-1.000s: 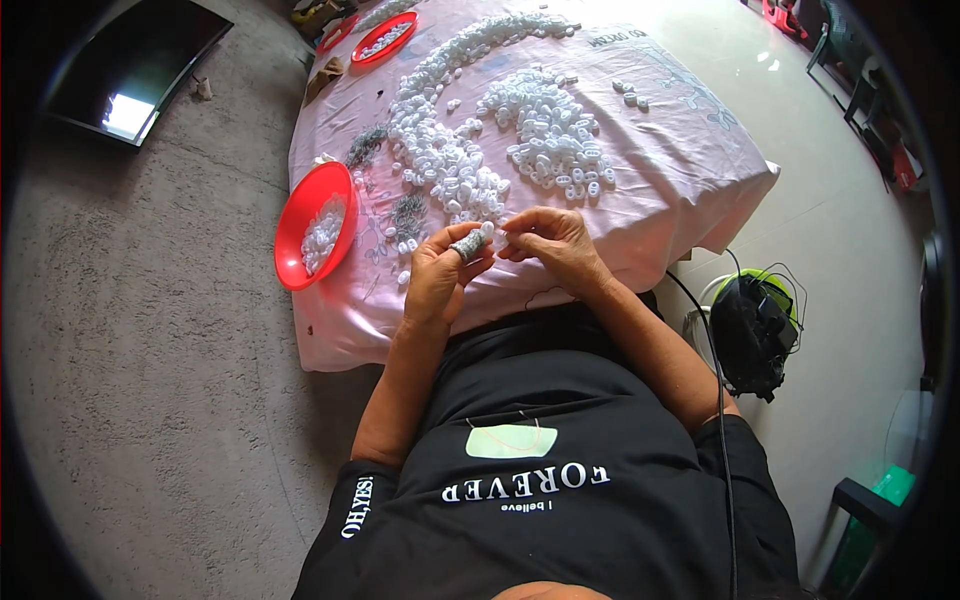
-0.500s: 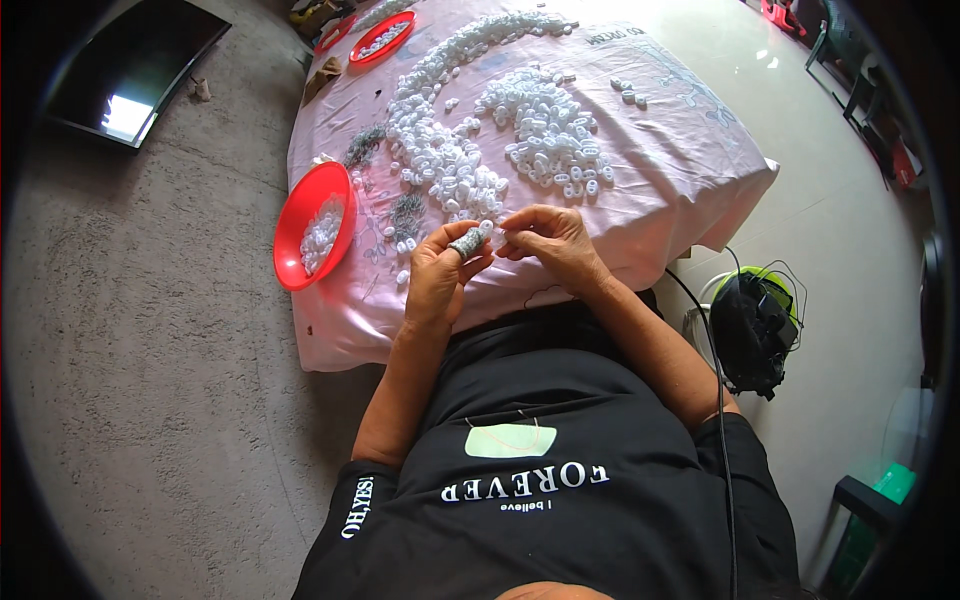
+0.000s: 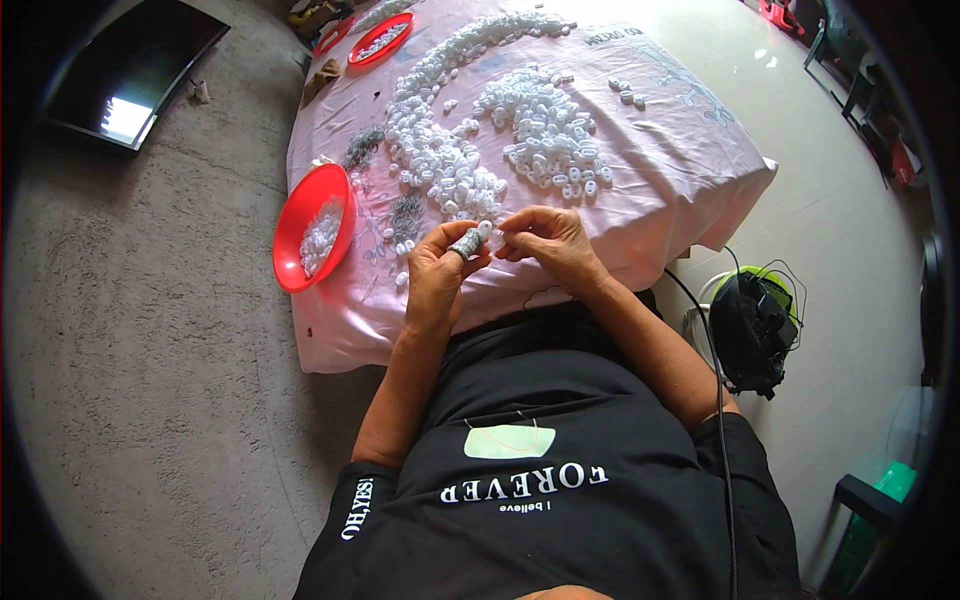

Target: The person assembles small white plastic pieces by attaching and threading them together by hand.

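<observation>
Pinched between the fingers and thumb of my left hand (image 3: 434,278) is a small white oval plastic piece (image 3: 485,229). That thumb wears a mottled grey wrap (image 3: 466,243). My right hand (image 3: 556,246) is closed in a pinch right beside the piece; what its fingertips hold is too small to make out. Just beyond both hands lies a long curved heap of similar white pieces (image 3: 450,170), with a second heap (image 3: 550,135) to its right. Left of the heaps are two small piles of thin grey bits, a nearer pile (image 3: 406,214) and a farther pile (image 3: 364,147).
A red bowl (image 3: 289,238) with white pieces stands at the left edge of the pink cloth-covered table (image 3: 680,160). Another red bowl (image 3: 404,24) is at the far left. A black cable (image 3: 725,450) runs past my right arm. A bucket with a black bag (image 3: 750,330) stands right.
My hands keep nearly the same place and grip. The left thumb and the white piece have shifted very slightly; nothing else has visibly moved.
</observation>
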A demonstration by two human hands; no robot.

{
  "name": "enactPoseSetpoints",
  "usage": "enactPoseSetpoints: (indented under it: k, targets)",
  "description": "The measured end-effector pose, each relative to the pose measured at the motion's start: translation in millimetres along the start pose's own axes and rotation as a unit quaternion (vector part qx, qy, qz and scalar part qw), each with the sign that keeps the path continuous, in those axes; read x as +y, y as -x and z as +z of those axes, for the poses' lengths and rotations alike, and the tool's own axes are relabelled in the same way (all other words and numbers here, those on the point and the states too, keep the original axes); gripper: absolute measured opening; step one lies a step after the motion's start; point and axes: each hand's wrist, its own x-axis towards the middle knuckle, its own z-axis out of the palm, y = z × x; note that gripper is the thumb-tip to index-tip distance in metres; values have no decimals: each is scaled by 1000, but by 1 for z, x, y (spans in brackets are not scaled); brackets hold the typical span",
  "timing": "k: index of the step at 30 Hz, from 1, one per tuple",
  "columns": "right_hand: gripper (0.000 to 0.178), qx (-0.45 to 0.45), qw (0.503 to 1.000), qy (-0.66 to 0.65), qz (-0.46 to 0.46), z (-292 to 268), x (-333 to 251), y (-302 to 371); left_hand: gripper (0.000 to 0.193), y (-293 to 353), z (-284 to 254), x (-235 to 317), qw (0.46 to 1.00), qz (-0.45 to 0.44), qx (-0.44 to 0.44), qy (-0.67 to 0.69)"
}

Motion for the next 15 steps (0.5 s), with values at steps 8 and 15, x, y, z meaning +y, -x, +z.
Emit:
enactPoseSetpoints:
  k: [8,15]
  targets:
    - [13,0,1000,-5,3,0,0,0,27,-1,1,-1,1000,8,2,-14]
    - [13,3,1000,5,-3,0,0,-1,26,0,4,0,998,31,10,-52]
